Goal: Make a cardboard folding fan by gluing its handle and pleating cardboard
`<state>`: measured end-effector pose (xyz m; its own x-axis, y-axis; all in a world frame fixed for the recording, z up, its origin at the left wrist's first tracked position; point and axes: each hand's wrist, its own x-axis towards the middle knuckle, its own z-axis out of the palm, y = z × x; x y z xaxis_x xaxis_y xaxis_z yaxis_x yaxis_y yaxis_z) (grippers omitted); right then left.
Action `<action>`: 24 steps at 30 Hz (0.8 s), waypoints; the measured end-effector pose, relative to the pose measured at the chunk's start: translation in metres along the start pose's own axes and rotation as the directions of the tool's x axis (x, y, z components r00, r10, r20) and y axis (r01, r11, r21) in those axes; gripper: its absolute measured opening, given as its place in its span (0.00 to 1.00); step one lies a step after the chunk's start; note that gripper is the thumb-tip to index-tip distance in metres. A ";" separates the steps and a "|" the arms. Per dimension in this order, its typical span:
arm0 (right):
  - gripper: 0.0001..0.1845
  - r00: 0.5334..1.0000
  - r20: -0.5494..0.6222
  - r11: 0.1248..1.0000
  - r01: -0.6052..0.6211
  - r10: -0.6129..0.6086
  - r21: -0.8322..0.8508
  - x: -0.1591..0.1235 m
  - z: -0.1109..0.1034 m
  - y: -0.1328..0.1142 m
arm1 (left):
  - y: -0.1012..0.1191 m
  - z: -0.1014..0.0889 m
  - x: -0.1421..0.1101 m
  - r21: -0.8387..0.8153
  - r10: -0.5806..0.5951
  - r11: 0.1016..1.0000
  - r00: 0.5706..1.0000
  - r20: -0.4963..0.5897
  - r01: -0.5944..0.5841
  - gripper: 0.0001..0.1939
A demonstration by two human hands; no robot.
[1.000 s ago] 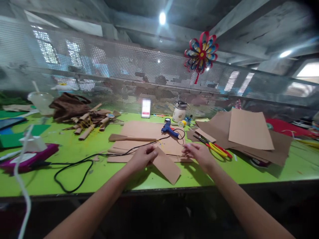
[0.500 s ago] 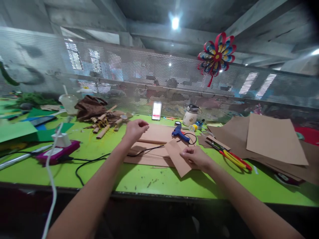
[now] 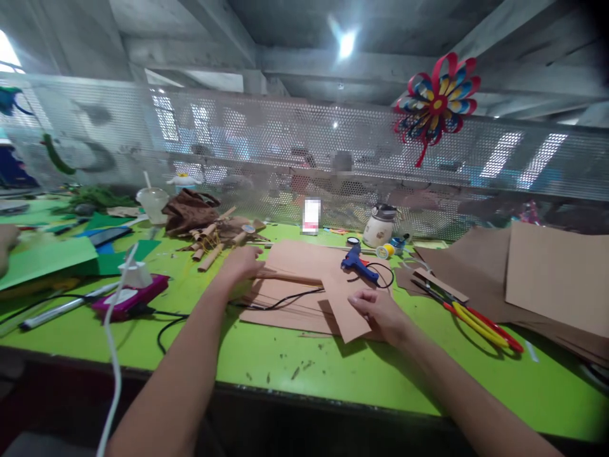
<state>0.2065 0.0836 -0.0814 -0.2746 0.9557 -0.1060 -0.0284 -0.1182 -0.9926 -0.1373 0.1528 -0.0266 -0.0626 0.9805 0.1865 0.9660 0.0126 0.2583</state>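
My right hand (image 3: 378,311) pinches a small rectangular piece of brown cardboard (image 3: 346,314), tilted above a larger cardboard sheet (image 3: 280,311). At the sheet's left side, my left hand (image 3: 242,263) has loosely bent fingers, and nothing shows in them; some of the fingers are hidden behind the back of the hand. A narrow brown strip or roll (image 3: 295,278) lies across the sheet, close to that hand. Behind the small cardboard piece, a blue glue gun (image 3: 356,261) rests on the sheet, with its black cable (image 3: 285,299) running left.
Rolled brown tubes (image 3: 209,257) and a brown bag lie at the left back. A purple power strip (image 3: 128,301) with cords sits at left. Red-and-yellow-handled scissors (image 3: 480,324) and stacked cardboard (image 3: 554,276) are at right. A lit phone (image 3: 311,216) and a jar (image 3: 378,228) stand behind.
The view has turned slightly left, so the scene sits further right. My left hand has moved left, away from the sheet's middle. My right hand still holds the small cardboard piece.
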 end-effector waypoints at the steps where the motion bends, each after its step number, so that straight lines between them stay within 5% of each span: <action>1: 0.19 1.000 -0.014 1.000 0.004 -0.004 0.021 0.000 0.000 0.003 | -0.005 -0.003 0.001 0.022 -0.043 0.999 0.999 -0.009 0.043 0.22; 8: 0.21 1.000 0.003 0.984 -0.020 0.020 0.177 -0.013 0.004 -0.005 | -0.018 0.009 0.012 0.073 -0.143 0.988 0.988 0.059 0.138 0.18; 15: 0.21 0.972 0.217 0.995 -0.094 0.095 -0.013 -0.022 0.021 -0.004 | -0.022 0.021 0.015 0.082 -0.146 0.987 0.986 0.082 0.139 0.20; 24: 0.20 0.983 0.124 0.986 -0.121 0.135 -0.110 -0.022 0.033 -0.001 | -0.024 0.025 0.017 -0.009 -0.101 0.995 0.993 0.066 0.101 0.13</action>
<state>0.1810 0.0534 -0.0761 -0.3934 0.8900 -0.2304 0.1112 -0.2027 -0.9729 -0.1551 0.1739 -0.0532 -0.1427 0.9851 0.0963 0.9524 0.1101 0.2844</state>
